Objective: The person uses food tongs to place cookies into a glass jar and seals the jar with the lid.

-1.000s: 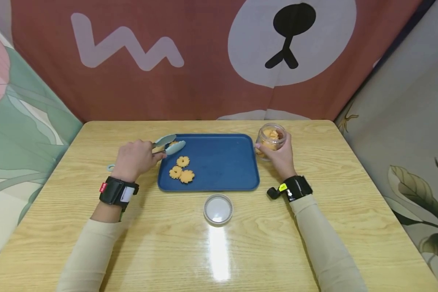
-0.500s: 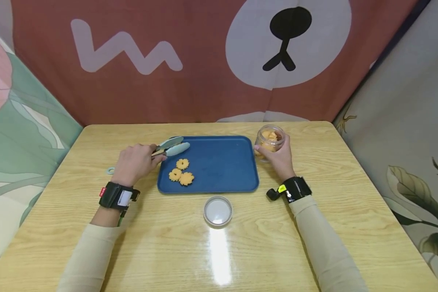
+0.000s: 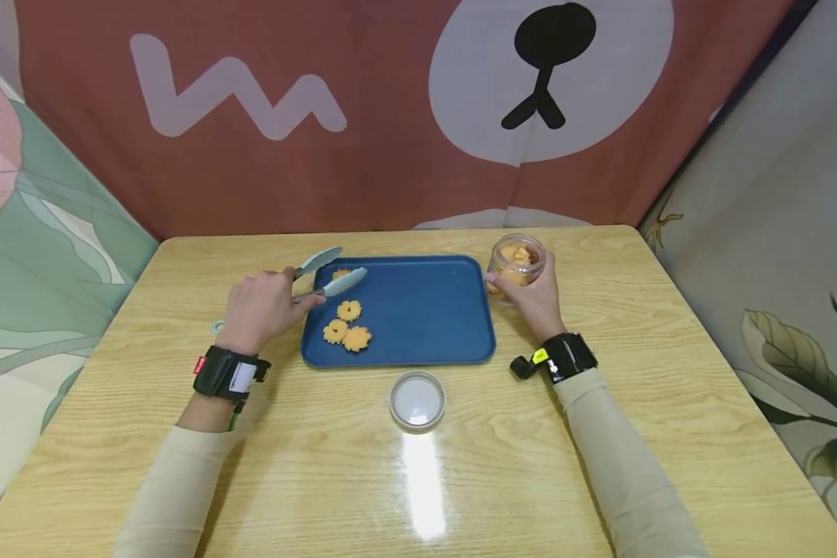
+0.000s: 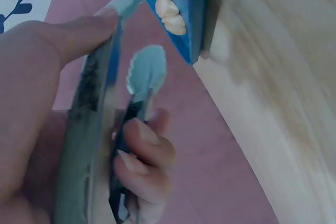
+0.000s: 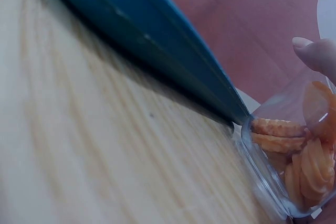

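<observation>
My left hand [image 3: 261, 308] grips metal tongs with pale blue tips [image 3: 346, 282], over the far left corner of the blue tray [image 3: 418, 310]. The tips stand apart, and between them a flower-shaped cookie [image 3: 340, 273] shows in the corner. Three more cookies [image 3: 356, 339] lie along the tray's left side. In the left wrist view my fingers curl round the tong arms [image 4: 128, 129], clear of the cookies [image 4: 170, 17]. Beyond the tray's right end, my right hand [image 3: 540, 301] holds a clear jar [image 3: 508, 273] upright with several cookies [image 5: 310, 182] inside.
A round clear lid [image 3: 417, 401] lies on the wooden table [image 3: 321, 465] in front of the tray. The tray's raised right edge [image 5: 157, 45] runs close beside the jar. A patterned red cloth [image 3: 390, 178] hangs behind the table.
The tongs' tips were close together over the far left corner and have now spread apart, baring the cookie there. My right hand and the jar stay in place.
</observation>
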`<state>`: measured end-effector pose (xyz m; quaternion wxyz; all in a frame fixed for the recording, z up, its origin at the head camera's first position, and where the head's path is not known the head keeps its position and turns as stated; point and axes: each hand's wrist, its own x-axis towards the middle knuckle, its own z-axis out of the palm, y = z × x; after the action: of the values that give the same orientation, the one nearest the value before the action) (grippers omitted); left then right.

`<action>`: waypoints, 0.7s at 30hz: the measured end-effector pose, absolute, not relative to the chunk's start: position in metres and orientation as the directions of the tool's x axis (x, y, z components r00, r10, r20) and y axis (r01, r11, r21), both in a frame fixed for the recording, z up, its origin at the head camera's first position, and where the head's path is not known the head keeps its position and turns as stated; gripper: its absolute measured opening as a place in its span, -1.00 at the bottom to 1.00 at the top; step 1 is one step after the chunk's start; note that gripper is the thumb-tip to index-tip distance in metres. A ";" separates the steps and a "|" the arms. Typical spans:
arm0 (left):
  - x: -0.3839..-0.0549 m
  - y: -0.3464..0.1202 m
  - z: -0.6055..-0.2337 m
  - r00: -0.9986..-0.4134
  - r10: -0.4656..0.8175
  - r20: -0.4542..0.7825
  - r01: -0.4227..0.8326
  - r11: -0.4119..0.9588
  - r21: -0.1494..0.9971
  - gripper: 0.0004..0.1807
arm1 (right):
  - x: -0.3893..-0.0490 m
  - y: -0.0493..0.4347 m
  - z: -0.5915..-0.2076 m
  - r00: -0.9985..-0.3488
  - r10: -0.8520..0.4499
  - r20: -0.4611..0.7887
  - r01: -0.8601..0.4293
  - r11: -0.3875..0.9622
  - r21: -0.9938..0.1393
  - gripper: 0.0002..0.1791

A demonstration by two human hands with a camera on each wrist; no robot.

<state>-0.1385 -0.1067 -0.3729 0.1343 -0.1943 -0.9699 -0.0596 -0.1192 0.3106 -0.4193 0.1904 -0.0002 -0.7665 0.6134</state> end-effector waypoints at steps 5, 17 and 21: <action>-0.137 -0.106 -0.377 -0.910 0.342 0.232 0.368 0.927 0.074 -0.43 | -0.119 0.309 -0.418 -0.926 0.237 0.295 -0.232 0.262 -0.937 -0.02; -0.137 -0.105 -0.377 -0.900 0.383 0.210 0.407 0.909 0.089 -0.53 | -0.120 0.311 -0.418 -0.923 0.244 0.296 -0.227 0.276 -0.934 -0.02; -0.137 -0.105 -0.379 -0.892 0.390 0.228 0.415 0.907 0.073 -0.55 | -0.119 0.310 -0.418 -0.925 0.242 0.293 -0.224 0.277 -0.934 -0.01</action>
<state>-0.1372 -0.1055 -0.3789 0.1046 -0.2075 -0.9708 -0.0599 -0.1192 0.3099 -0.4175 0.1939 -0.0061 -0.7753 0.6010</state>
